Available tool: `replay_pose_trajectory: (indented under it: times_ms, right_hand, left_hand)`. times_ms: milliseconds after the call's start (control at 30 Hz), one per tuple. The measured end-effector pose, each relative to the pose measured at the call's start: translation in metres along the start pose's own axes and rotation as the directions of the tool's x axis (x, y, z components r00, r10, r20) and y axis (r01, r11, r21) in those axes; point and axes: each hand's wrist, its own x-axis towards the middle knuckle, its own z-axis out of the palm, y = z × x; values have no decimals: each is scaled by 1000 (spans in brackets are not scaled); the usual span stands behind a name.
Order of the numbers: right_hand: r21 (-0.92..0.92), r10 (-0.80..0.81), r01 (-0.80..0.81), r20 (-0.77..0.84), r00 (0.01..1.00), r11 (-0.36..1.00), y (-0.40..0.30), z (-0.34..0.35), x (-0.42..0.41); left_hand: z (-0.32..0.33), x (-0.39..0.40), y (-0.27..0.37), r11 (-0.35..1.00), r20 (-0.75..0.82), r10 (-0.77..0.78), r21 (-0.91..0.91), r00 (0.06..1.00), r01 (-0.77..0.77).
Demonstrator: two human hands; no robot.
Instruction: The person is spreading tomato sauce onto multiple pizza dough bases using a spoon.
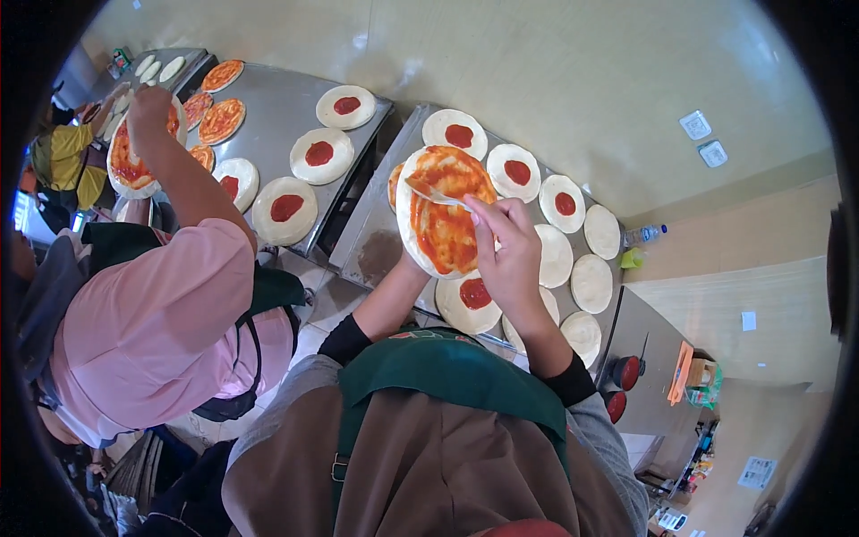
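My left hand (416, 266) is mostly hidden beneath a round pizza dough base (429, 248), which it holds up and tilted above the metal table. Red-orange tomato sauce is smeared over most of that base, leaving a pale rim. Between the fingers of my right hand (508, 245) is a light-coloured fork (436, 194), its head touching the sauce near the upper left. Just below the raised base lies a dough round (453, 309) with a blob of sauce. Another sauced base (394, 186) shows partly behind it.
My metal table (366, 218) bears several dough rounds, some plain (591, 292), some with sauce blobs (517, 172). A gap separates it from the left table (272, 101). There a person in pink (161, 329) holds another sauced base (127, 164). A water bottle (642, 235) and green cup (631, 258) stand right.
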Motion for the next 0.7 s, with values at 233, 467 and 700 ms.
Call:
replay_pose_trajectory:
  times_ms: [233,467,700]
  right_hand:
    - [-98,-123,115,-80,989,988,21,-2,25]
    - [-32,-94,94,11,996,995,2,-11,8]
    - [-117,-148,147,6,989,982,7,-17,18]
  left_hand:
    - [-3,-2,-3,983,-30,-142,-118,989,138]
    - [1,0,-6,989,82,-34,-142,996,46]
    - [22,-11,1,997,-42,-50,-65,998,48]
